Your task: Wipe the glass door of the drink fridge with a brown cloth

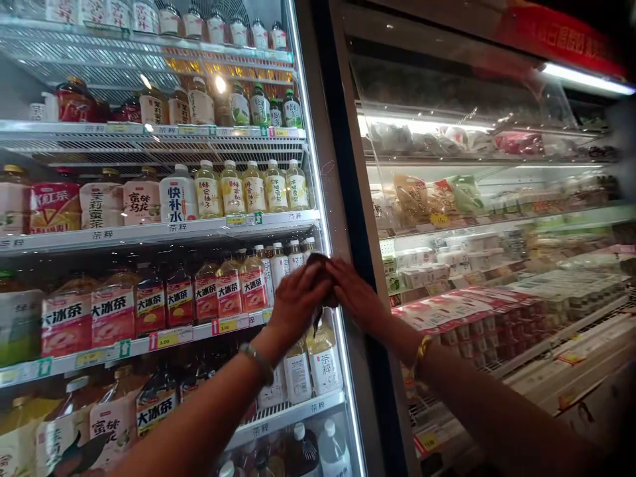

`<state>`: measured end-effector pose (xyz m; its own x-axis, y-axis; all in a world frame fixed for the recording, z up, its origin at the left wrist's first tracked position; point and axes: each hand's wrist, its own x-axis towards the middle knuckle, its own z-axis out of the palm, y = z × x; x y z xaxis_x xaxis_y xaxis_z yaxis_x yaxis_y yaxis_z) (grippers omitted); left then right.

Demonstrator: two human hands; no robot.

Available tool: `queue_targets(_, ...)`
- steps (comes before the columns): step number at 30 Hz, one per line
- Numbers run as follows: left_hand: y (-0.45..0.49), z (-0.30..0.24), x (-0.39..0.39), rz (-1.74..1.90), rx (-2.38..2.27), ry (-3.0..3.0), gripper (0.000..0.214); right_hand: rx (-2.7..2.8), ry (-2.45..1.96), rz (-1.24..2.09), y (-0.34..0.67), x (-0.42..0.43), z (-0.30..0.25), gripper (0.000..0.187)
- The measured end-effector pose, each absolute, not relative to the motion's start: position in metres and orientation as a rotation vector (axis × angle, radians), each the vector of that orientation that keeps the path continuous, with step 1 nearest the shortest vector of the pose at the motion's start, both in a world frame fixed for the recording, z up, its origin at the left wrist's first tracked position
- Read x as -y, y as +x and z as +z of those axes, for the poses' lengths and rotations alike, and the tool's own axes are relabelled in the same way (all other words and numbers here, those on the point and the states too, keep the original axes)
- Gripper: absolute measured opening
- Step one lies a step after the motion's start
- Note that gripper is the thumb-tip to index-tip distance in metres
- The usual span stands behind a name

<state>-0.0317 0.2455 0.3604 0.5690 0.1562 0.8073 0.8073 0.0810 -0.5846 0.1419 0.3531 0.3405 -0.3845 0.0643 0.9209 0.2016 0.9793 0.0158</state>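
Note:
Both my arms reach up to the glass door (189, 238) of a drinks fridge, near its right edge. My left hand (301, 295) is closed on a dark brown cloth (317, 258), with part of it hanging below the fingers. Against the same cloth press the fingers of my right hand (358, 298), so the two hands meet fingertip to fingertip. The palms and most of the cloth are hidden. Behind the glass next to my left hand stand red-labelled tea bottles (253, 281) and, lower down, pale drink bottles (322, 354).
Shelves inside the fridge hold rows of bottled drinks, with price tags along the shelf edges (173, 336). To the right, past a dark door frame (365, 218), stands a lit chilled display with bagged food (440, 199) and stacked red-and-white cup packs (462, 318).

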Motion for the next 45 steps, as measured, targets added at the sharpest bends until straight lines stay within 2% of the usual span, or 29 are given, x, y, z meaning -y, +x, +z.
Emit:
queue_targets(2,-0.024,0.398,-0.249,-0.691,0.970,-1.411,0.029,1.921,-0.209,-0.130,0.140,-0.353,0.371,0.056)
queue_targets(5,-0.015,0.409,-0.254,-0.714,0.946,-1.425,0.029,1.887,-0.230,-0.100,0.138,-0.349,0.397,0.056)
queue_targets(8,-0.019,0.394,-0.249,-0.400,0.702,-1.608,0.017,1.931,-0.223,-0.086,0.138,-0.345,0.398,0.054)
queue_targets(11,-0.026,0.403,-0.242,-0.189,0.635,-1.693,0.017,1.941,-0.220,-0.067,0.139,-0.347,0.400,0.053)
queue_targets(13,-0.026,0.428,-0.243,-0.239,0.744,-1.627,0.024,1.905,-0.235,-0.046,0.139,-0.352,0.413,0.056)
queue_targets(17,-0.011,0.471,-0.256,-0.591,1.051,-1.420,0.036,1.820,-0.267,-0.010,0.135,-0.355,0.450,0.062)
queue_targets(20,-0.005,0.464,-0.258,-0.615,1.048,-1.443,0.035,1.832,-0.263,-0.011,0.132,-0.349,0.456,0.065)
queue_targets(25,-0.026,0.444,-0.237,-0.372,0.857,-1.676,0.016,1.950,-0.266,-0.046,0.135,-0.337,0.436,0.061)
queue_targets(32,-0.036,0.470,-0.238,-0.764,1.094,-1.359,0.035,1.980,-0.301,-0.058,0.124,-0.330,0.456,0.063)
queue_targets(37,-0.057,0.452,-0.224,-0.343,0.853,-1.663,0.028,2.018,-0.272,-0.076,0.114,-0.325,0.458,0.059)
queue_targets(39,-0.073,0.460,-0.213,-0.293,0.827,-1.655,0.026,2.043,-0.273,-0.083,0.111,-0.323,0.456,0.059)
queue_targets(45,-0.083,0.482,-0.203,-0.755,1.121,-1.238,0.032,2.037,-0.304,-0.109,0.094,-0.308,0.467,0.059)
